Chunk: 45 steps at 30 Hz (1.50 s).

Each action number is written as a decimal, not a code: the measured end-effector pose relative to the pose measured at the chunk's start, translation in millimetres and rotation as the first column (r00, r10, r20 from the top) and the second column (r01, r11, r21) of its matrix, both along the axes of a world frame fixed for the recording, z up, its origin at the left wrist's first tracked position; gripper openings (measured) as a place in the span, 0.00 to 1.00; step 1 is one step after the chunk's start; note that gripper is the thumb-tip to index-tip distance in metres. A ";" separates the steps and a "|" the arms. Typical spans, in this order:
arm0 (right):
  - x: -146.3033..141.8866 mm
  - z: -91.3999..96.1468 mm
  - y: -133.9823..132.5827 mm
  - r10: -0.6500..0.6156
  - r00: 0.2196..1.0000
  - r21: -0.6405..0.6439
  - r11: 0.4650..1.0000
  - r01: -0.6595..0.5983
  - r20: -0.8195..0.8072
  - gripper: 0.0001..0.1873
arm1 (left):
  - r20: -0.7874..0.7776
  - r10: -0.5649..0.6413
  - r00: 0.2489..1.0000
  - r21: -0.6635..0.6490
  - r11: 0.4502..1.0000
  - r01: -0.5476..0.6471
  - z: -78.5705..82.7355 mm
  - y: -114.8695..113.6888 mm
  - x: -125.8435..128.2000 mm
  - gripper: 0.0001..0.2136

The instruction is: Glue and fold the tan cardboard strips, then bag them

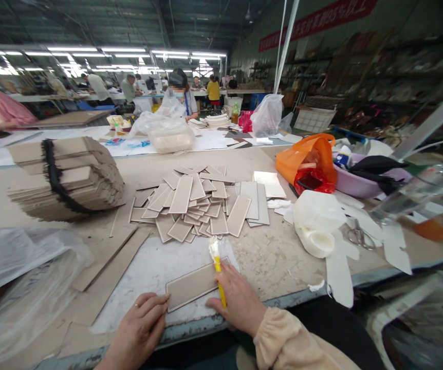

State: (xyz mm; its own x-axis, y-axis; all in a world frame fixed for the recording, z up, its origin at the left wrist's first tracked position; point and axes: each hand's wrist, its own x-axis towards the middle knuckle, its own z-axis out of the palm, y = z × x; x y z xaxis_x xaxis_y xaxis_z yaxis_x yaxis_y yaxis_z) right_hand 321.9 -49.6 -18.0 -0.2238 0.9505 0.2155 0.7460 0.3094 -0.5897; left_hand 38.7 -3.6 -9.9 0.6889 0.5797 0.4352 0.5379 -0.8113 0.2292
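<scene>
A flat beige rectangular panel (188, 289) with a pale edge lies slanted in front of me on a white sheet (136, 288). My left hand (146, 318), fingers curled, pinches its left corner. Across the panel's right end rests my right hand (239, 293), which is closed around a yellow-handled brush (218, 272). Thick white paste coats the brush's tip, which points away from me. Just beyond is a loose heap of similar panels (190, 203), with two grey ones (260, 200) at its right side.
A strapped stack of beige boards (71, 177) stands at left, near clear plastic sheeting (24, 267). To the right are a white plastic jug (316, 218), scissors (360, 235), an orange bag (302, 156) and a purple basin (368, 182). Across the table, a masked person (183, 95) sits.
</scene>
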 end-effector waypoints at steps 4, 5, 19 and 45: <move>-1.0 -2.4 -0.2 -0.004 0.999 0.041 0.999 0.003 0.034 0.23 | 0.042 0.107 0.993 -0.049 0.993 -0.104 1.0 -12.6 3.6 0.09; -0.9 -3.6 0.1 -0.002 0.999 0.051 0.999 0.000 0.042 0.22 | 0.067 0.152 0.986 -0.046 0.988 -0.149 0.5 -19.0 7.3 0.11; 3.0 -6.4 0.9 0.018 0.998 0.038 0.999 -0.020 0.053 0.17 | -0.432 0.227 0.873 0.065 0.973 -0.221 -5.2 -41.2 41.4 0.33; 2.2 -3.7 0.8 -0.042 0.996 -0.003 0.999 0.042 -0.084 0.17 | -0.432 0.287 0.855 -0.355 0.817 -0.454 32.1 3.3 55.2 0.10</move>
State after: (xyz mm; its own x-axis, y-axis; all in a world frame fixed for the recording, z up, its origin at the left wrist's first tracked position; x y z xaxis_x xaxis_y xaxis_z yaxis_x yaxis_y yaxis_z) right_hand 324.1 -48.8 -21.7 -0.1653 0.9590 0.2302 0.7063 0.2781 -0.6510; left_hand 93.9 -0.4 22.2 0.4351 0.8890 -0.1429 0.8856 -0.3939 0.2460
